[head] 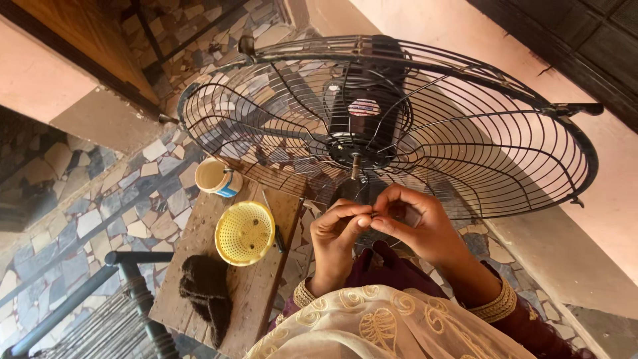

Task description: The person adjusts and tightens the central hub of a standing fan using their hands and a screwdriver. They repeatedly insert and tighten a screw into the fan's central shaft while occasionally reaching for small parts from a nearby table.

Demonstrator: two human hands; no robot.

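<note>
A large black wire fan guard (465, 139) with its motor (364, 100) and bare shaft (355, 166) stands in front of me, without blades. Just below the shaft, my left hand (335, 233) and my right hand (415, 223) meet fingertip to fingertip. Together they pinch a tiny dark part (373, 214), too small to identify. Both wrists wear gold bangles, and a cream embroidered cloth (379, 326) lies over my lap.
A small wooden table (199, 266) at the left holds a yellow perforated bowl (245, 233), a white cup (216, 177), a dark crumpled cloth (206, 289) and a thin tool (274, 219). A blue metal frame (119, 279) stands at lower left. The floor is stone mosaic.
</note>
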